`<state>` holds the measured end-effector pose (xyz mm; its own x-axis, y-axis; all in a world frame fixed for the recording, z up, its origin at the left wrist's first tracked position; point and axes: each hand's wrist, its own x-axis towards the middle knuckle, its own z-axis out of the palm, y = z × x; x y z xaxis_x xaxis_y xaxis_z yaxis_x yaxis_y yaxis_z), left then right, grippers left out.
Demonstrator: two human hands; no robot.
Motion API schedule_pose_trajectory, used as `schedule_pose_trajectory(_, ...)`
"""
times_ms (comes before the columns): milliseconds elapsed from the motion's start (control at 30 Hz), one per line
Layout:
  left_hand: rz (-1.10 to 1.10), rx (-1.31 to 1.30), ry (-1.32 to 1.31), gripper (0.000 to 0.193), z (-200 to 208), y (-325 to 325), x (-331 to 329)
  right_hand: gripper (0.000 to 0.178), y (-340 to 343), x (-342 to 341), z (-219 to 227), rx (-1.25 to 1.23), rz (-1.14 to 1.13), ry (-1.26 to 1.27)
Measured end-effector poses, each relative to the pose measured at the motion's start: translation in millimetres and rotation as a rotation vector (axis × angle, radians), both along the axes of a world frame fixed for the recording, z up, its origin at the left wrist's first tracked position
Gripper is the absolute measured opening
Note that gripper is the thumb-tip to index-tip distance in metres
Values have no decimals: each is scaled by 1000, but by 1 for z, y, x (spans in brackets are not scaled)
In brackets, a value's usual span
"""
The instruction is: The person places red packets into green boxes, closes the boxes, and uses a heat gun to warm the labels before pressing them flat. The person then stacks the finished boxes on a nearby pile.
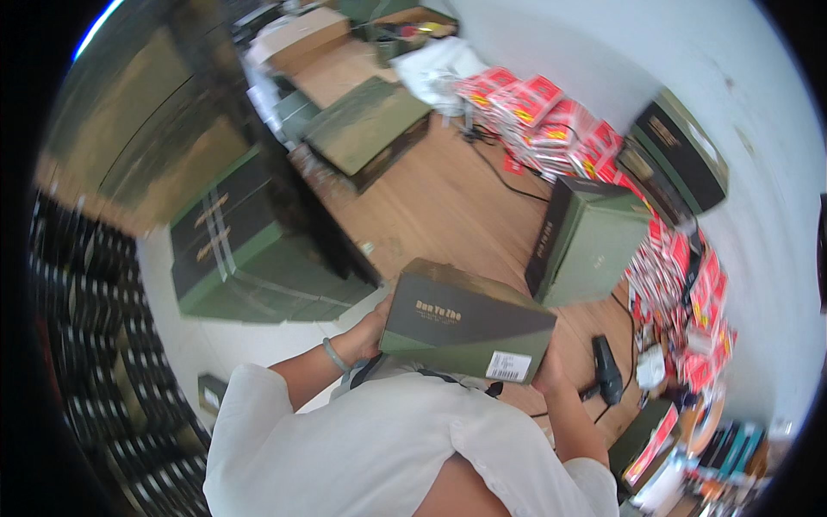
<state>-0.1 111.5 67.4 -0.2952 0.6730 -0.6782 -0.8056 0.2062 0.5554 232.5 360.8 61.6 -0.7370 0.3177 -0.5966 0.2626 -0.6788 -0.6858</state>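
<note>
— What's nearest?

— A green box (465,319), held over the near worktop (448,215) edge. The left hand (372,332) has its grip closed on the left end, the right hand (548,372) on the labelled right end.

— Room around it?

— A black hairdryer (608,369) lies just right. Bare wood opens beyond, then an upright green carton (586,241). Red packets (551,121) line the far and right edges.
</note>
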Motion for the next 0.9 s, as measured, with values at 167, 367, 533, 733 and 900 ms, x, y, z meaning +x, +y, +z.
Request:
schedule_pose_trajectory(167,169,-7,-131,59,-28,-56,59,92,-9,28,6,-389,228,61)
schedule_pose_trajectory(367,441,139,-352,56,-52,-110,119,67,-48,-10,90,52,724,324)
schedule_pose_trajectory(533,536,-100,-196,47,-12,-190,150,65,-101,-17,35,-131,596,19)
schedule_pose_trajectory(733,805,360,-62,53,-105,-338,182,62,-264,-99,28,-98,875,-106)
schedule_pose_trajectory(900,1169,384,61,64,-102,-512,259,60,-486,-156,39,-45,1244,-268)
